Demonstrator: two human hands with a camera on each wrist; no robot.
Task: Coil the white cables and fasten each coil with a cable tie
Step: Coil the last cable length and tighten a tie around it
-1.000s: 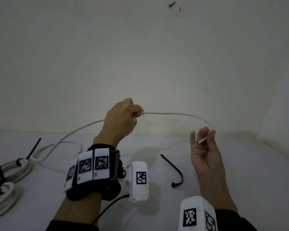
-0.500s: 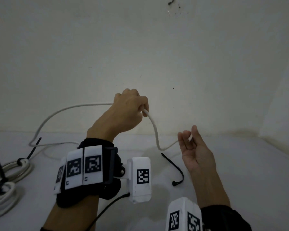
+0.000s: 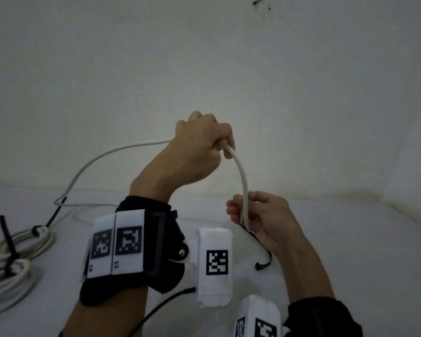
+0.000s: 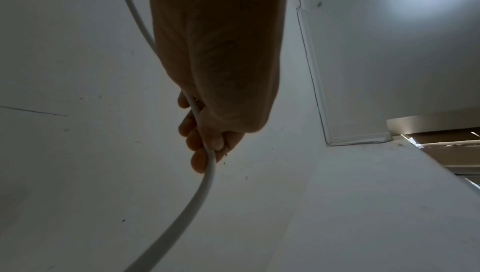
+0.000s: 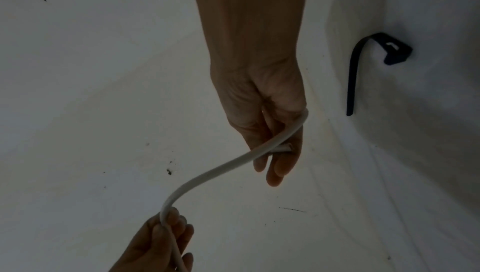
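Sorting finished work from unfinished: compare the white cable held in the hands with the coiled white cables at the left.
The held white cable is uncoiled, arching between the left hand and right hand; the coiled white cables lie looped on the surface. The held one carries no tie, while the coils have black cable ties around them. Both are white and look alike in thickness.

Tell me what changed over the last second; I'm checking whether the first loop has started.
The left hand rose and swung toward the right hand, bending the stretched white cable into a steep downward arc. The right hand turned over and closed round the cable near its end, first only pinched. The loose black tie and the two tied coils stayed put.
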